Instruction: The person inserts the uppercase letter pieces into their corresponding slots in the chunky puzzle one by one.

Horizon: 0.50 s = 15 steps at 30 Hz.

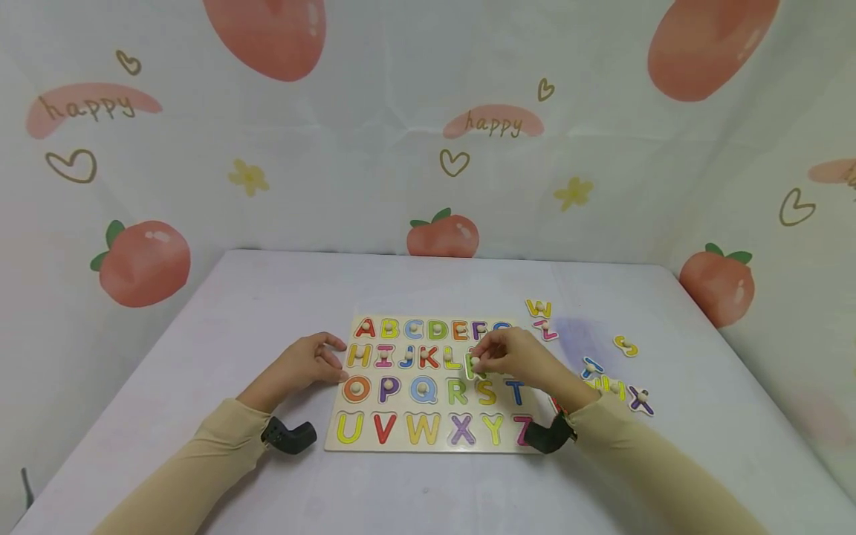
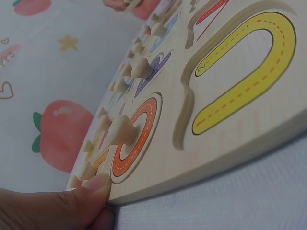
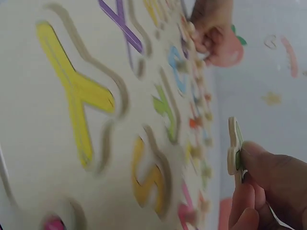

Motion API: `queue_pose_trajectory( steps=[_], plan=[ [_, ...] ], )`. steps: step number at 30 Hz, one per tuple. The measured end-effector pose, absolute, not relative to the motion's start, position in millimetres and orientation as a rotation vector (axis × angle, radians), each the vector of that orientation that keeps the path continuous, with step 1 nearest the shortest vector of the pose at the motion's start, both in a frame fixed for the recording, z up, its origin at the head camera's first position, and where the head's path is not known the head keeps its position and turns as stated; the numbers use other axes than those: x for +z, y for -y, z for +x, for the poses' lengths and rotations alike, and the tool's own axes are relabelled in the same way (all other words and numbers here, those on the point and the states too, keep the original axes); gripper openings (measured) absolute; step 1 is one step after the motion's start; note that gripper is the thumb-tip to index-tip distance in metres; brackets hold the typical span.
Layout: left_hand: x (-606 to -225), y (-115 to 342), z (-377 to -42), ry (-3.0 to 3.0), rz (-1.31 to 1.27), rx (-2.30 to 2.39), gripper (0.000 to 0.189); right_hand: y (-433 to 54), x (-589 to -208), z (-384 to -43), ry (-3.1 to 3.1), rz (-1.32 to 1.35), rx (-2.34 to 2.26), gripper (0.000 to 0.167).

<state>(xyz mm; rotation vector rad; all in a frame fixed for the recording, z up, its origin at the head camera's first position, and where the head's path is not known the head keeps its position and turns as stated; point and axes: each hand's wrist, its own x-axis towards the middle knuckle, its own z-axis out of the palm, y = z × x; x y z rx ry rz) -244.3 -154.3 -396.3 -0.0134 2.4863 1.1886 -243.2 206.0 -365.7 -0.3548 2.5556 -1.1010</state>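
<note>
A left hand, its beige-sleeved forearm reaching in from the lower left, rests at the left edge of a wooden alphabet board, fingers loosely bent around nothing and thumb touching the rim beside the orange O.

The board lies flat on a white-covered table, its shaped recesses in four rows. Knobbed pieces fill the visible places from A through F on top, H through L in the second row, and O, P and Q in the third. The recesses for R, S and T hold only their printed colors, as does the whole bottom row, U through Z.

Over the second row, just right of the yellow L, a right hand pinches a green letter piece between thumb and fingers, raised off the board; the fingers partly cover its letter.

Beyond the board's right side lie loose letters: a yellow W, a pink Z, a red piece mostly hidden by the right wrist, a blue piece, a yellow S and a purple X.
</note>
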Motion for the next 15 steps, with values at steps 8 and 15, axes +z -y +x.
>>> queue_pose_trajectory(
  steps=[8,15],
  plan=[
    [-396.1,153.1,-244.6,-2.494,-0.004,1.191,0.052,-183.7,-379.8,-233.2,-2.539,-0.424,-1.063,0.012],
    [-395.1,153.2,-243.8,-2.496,-0.013,1.186,0.052,-174.4,-386.0,-229.4,-2.537,-0.376,-1.04,0.014]
  ],
)
